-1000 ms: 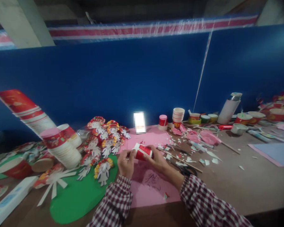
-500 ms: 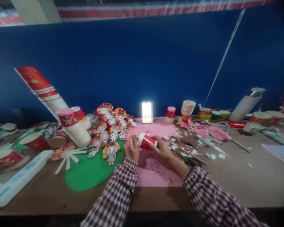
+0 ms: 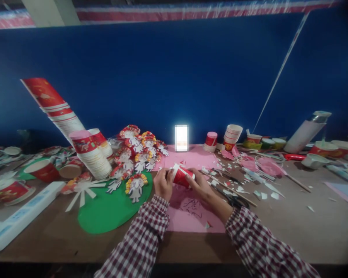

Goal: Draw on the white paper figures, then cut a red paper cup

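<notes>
The left fingers and the right fingers pinched one cup between them, partly covering it. Beyond these fingers, one bright rectangle was pixelated and hard to make out.

A dark blue partition is standing behind the brown tabletop, while a pale pillar is rising beyond its top edge.
</notes>
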`<state>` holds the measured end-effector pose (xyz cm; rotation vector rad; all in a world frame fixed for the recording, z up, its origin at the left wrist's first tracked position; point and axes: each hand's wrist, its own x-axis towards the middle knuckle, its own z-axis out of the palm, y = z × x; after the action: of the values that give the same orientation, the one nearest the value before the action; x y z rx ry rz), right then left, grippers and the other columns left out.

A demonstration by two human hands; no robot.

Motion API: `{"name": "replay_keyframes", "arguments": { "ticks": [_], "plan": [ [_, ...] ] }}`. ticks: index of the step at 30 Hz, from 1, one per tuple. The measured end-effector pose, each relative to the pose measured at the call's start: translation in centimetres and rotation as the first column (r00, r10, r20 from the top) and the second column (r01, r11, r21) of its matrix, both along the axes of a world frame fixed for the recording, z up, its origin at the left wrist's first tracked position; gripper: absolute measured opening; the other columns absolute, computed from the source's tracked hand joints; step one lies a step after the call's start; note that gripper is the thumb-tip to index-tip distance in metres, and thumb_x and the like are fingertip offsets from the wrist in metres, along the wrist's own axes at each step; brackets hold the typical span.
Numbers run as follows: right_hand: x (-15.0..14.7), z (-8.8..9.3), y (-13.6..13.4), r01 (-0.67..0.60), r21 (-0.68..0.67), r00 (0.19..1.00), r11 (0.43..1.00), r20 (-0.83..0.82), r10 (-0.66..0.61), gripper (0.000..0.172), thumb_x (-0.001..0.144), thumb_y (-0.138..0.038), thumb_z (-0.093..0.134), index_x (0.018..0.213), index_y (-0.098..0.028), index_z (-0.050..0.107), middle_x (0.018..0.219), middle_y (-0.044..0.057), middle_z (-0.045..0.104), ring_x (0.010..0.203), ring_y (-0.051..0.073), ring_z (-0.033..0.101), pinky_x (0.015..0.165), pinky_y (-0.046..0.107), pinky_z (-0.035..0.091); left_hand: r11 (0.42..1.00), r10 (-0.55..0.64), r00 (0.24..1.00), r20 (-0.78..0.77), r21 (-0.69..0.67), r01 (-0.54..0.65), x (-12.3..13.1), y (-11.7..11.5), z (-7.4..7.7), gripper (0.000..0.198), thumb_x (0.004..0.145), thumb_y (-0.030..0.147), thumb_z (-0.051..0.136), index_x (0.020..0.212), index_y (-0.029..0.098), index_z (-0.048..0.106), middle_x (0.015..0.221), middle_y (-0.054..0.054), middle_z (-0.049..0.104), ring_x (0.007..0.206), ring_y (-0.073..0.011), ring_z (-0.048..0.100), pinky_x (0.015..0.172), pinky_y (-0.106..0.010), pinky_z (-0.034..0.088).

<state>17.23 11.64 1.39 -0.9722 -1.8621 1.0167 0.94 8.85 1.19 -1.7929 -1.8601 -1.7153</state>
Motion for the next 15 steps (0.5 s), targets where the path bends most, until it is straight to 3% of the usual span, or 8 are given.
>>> {"name": "replay_keyframes", "arguments": {
  "ticks": [6,12,15],
  "plan": [
    [-0.03,0.09,0.07,-0.095,-0.057,0.994,0.994,-0.059,0.092,0.039,0.088,-0.048,0.045,0.113,-0.018,0.049,0.085,0.005,0.062,0.056,0.015,0.058,0.053,0.028,0.047,0.999,0.046,0.999,-0.021,-0.005,-0.046,-0.22,-0.05,0.26,0.032,0.09,0.034,0.039,0.07,0.018,0.058,0.064,-0.004,0.06,0.061,-0.0159,0.055,0.061,-0.026,0.038],
    [0.14,0.04,0.27,-0.08,0.042,0.997,0.996,0.001,0.08,0.039,0.087,-0.046,0.047,0.111,-0.017,0.053,0.096,0.008,0.063,0.075,0.019,0.059,0.063,0.029,0.047,0.998,0.023,0.995,0.095,0.054,-0.028,-0.57,0.12,0.19,0.032,0.09,0.037,0.04,0.081,0.017,0.063,0.077,-0.006,0.068,0.071,-0.0161,0.063,0.067,-0.025,0.045],
    [0.35,-0.17,0.56,-0.056,0.067,0.998,0.996,-0.003,0.057,0.037,0.087,-0.046,0.047,0.108,-0.017,0.055,0.093,0.007,0.063,0.079,0.019,0.058,0.067,0.029,0.046,0.997,0.053,0.976,0.213,0.041,-0.064,-0.8,0.31,0.34,0.034,0.09,0.041,0.04,0.079,0.016,0.062,0.069,-0.005,0.066,0.065,-0.0149,0.062,0.062,-0.024,0.046]
  ]
}}
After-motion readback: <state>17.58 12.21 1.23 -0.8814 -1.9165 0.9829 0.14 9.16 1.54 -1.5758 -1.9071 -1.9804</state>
